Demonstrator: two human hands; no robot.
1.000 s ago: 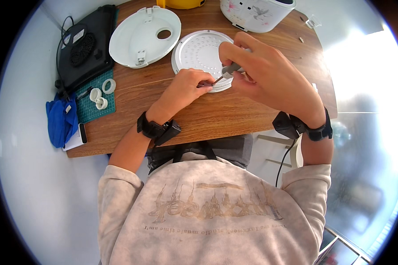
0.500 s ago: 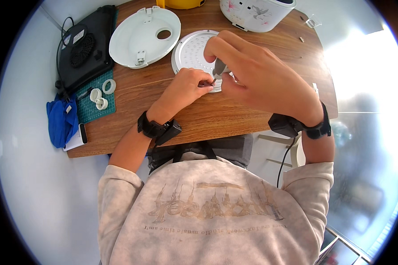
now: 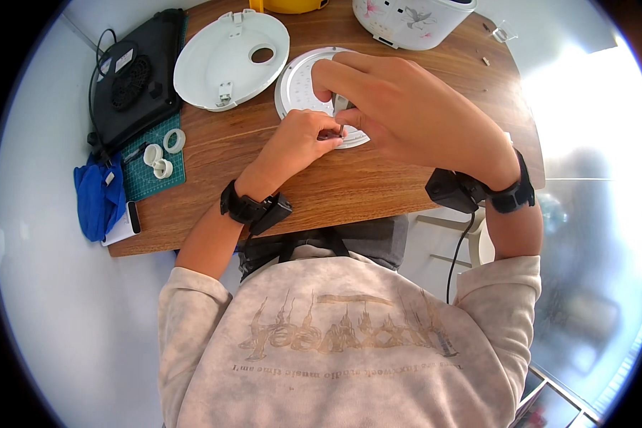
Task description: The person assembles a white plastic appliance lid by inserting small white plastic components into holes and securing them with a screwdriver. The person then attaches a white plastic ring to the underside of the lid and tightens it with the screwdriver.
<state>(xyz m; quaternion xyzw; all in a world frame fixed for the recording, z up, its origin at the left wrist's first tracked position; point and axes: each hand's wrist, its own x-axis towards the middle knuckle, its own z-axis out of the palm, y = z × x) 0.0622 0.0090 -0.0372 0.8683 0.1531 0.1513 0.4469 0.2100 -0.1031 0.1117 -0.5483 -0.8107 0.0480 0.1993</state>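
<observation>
My right hand (image 3: 399, 100) is curled round the grey handle of a screwdriver (image 3: 342, 103), mostly covered by its fingers. The shaft points down to the near edge of a round, pale metal plate (image 3: 301, 84) with rows of small dimples. Beside the tip, my left hand (image 3: 301, 140) has thumb and fingers pinched together at the plate's rim. Something dark and small shows between those fingers, too hidden to name. Left of the plate lies a white round lid (image 3: 210, 80) with a hole and two clips.
A black appliance base (image 3: 132, 78) with a fan grille and cord lies at the left, over a green cutting mat (image 3: 165, 168) with white rings (image 3: 173, 140). A blue cloth (image 3: 98, 196) is near the corner. At the back stand a flowered white cooker body (image 3: 414, 27) and a yellow object (image 3: 292, 6).
My right hand has shifted slightly left, and the screwdriver stands more upright at the rim. My left hand has stayed almost in place.
</observation>
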